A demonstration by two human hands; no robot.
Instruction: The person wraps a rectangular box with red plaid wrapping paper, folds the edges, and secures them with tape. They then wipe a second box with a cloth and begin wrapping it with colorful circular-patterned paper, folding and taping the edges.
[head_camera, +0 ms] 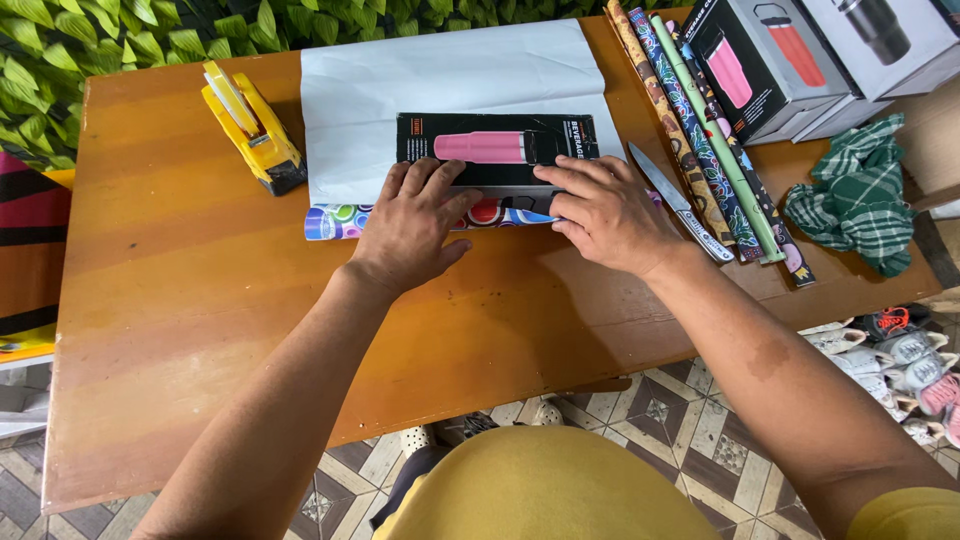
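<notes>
I see a black box (497,148) with a pink bottle pictured on it lying flat on the white back of a sheet of wrapping paper (450,80), about the middle of the wooden table (180,300) and toward its far side. The near edge of the sheet shows its coloured, circle-patterned face (340,221) where it curls up against the box.

My left hand (415,222) lies spread and flat, fingers on the near edge of the box and the curled paper. My right hand (602,212) is also flat, fingers pressed onto the box's near right corner. Neither hand grips anything; both press down.

To do this fold well, I judge the paper edge should be pulled snug and kept square to the long side of the box, with both palms holding it until it is fixed.

Left of the sheet, touching its edge, sits a yellow tape dispenser (252,128). Right of the box lies a knife (678,203), then several rolls of patterned paper (700,130) running near to far. At the far right corner stand boxes: a black one (765,62) picturing pink and red bottles, and a grey one (880,40) picturing a dark bottle. A green checked cloth (852,195) lies bunched at the right edge.
</notes>
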